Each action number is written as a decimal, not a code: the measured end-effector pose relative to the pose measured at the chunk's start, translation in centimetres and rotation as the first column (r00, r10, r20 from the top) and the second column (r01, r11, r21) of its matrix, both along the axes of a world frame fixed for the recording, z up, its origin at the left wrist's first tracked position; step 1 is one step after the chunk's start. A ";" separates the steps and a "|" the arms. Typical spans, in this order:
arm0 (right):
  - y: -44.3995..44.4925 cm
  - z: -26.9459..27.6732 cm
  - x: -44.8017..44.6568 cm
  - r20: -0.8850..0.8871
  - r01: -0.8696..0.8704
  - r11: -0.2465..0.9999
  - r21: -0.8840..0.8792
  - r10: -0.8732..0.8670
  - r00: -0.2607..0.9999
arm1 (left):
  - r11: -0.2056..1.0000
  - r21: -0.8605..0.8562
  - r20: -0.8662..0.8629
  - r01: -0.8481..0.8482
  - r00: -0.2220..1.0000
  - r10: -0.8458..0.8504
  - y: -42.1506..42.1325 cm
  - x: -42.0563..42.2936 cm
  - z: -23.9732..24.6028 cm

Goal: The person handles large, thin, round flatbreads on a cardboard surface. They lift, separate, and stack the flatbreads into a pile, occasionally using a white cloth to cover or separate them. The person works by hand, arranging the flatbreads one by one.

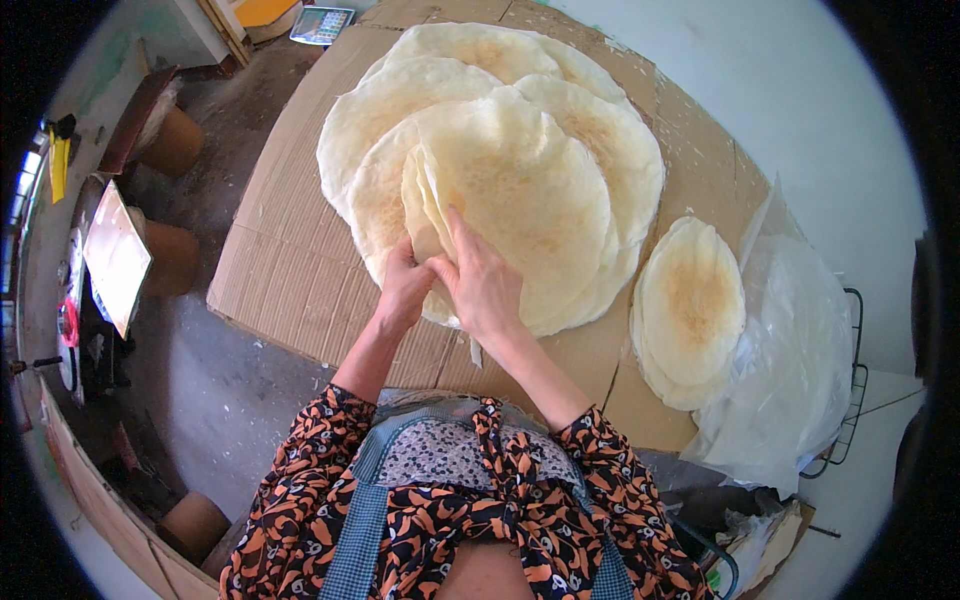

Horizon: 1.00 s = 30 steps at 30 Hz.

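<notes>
Large thin round flatbreads point(525, 187) lie overlapping in a wide pile on a cardboard sheet point(292, 255). Over the near left part of the pile, my left hand point(406, 281) pinches the lower end of several thin folded layers of flatbread point(426, 196). My right hand point(484, 281) lies against the right side of these layers, its fingers pointing away from me and its thumb near the left hand. Whether the right hand grips the layers or only presses on them cannot be told. A smaller stack of oval flatbreads point(690, 307) rests apart at the right.
A clear plastic bag point(787, 360) lies at the cardboard's right edge, by a dark wire rack point(855, 382). A pale wall runs along the far right. On the floor at the left stand brown round containers point(171, 255), one with a board on it. A calculator-like keypad device point(322, 25) is at the far edge.
</notes>
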State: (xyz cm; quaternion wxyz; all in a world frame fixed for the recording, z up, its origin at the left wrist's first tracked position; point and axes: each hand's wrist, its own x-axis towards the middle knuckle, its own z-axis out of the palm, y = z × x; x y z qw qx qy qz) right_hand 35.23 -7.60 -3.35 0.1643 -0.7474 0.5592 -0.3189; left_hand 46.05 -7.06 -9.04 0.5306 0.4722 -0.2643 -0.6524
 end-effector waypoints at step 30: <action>-0.6 1.9 -3.0 0.011 -0.103 0.953 0.284 0.105 0.994 | 0.997 0.081 -0.313 0.015 0.950 0.011 -1.9 3.1 0.4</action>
